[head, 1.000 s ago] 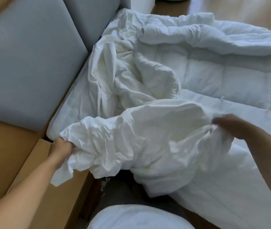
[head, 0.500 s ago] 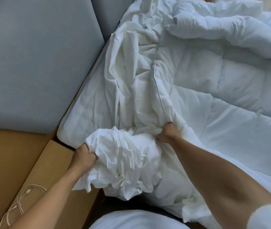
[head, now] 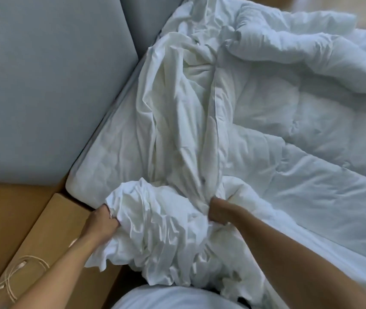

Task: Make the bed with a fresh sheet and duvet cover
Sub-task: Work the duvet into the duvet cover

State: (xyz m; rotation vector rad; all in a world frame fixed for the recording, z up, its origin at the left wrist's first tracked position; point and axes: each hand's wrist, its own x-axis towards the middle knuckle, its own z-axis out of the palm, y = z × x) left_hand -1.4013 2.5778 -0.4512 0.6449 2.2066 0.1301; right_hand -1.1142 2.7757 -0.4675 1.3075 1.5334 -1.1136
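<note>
Recorder: Since 1.0 s back, the right hand (head: 218,211) has come in from the far right. Both hands now sit close together at the near left corner of the bed. The cloth was spread wide then and is bunched now.

Checker: Grips?

Recorder: The left hand (head: 100,224) is clenched on the left side of the crumpled white cotton duvet cover (head: 155,230). The right hand's fingers are buried in folds on its right side, grasping them.

Checker: Cover location?

Recorder: Its bunched end overhangs the near edge of the white quilted mattress (head: 110,161) at that corner. A long twisted run stretches up the mattress toward the far left corner.

Checker: Other bedding?

Recorder: A puffy white quilted duvet (head: 289,152) lies over the right and far parts of the mattress. It touches the cover's right side, and its far edge is rolled up.

Checker: Surface, room?

Recorder: Grey upholstered headboard panels (head: 43,85) stand along the mattress's left edge. A tan wooden ledge (head: 50,237) sits just beside the near left corner, with a pale coiled cable (head: 21,270) on it. A white garment (head: 166,297) shows at the bottom edge.
</note>
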